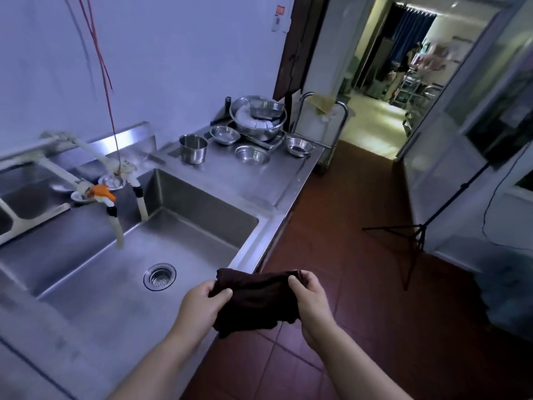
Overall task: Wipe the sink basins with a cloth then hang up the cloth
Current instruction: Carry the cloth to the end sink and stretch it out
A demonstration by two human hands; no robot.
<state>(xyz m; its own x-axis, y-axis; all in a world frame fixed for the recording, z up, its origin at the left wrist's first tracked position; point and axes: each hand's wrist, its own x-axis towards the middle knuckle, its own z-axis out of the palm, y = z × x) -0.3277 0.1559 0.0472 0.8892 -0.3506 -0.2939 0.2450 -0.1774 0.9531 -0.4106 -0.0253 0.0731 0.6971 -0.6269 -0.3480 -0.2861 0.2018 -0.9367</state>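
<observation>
Both hands are on the cloth [255,301], one at each end: left hand [199,308] pinches the left edge between thumb and fingers, right hand [310,301] is curled closed around the right end. The cloth is stretched between them and held in the air, over the near right corner of the sink [161,235], partly out past the bench [259,180] edge above the floor [331,226].

My read: the two-end grip looks like wringing or folding, not wiping. It isn't touching the basin at all. Holding it at the corner would let drips fall into the sink or on the tile. The view points toward the doorway, so the hang-up step may be next; I can't see a hook or rail for it.

Materials:
- Cloth: very dark, brown-black, soft, bunched and rumpled, hangs limp below the hands. Can't tell whether it's wet.
- Sink: brushed stainless, deep rectangular basin, flat bottom, round perforated drain strainer [159,276]. More basins sit to the left, mostly out of view.
- Taps [115,174]: pale plastic pipe with an orange valve handle and hose ends dangling into the basin.
- Bench right of the basin: same stainless sheet, carrying a small pot [192,148] and a stack of shiny steel bowls [259,119], well away from the hands.
- Floor: dark red square tiles.
</observation>
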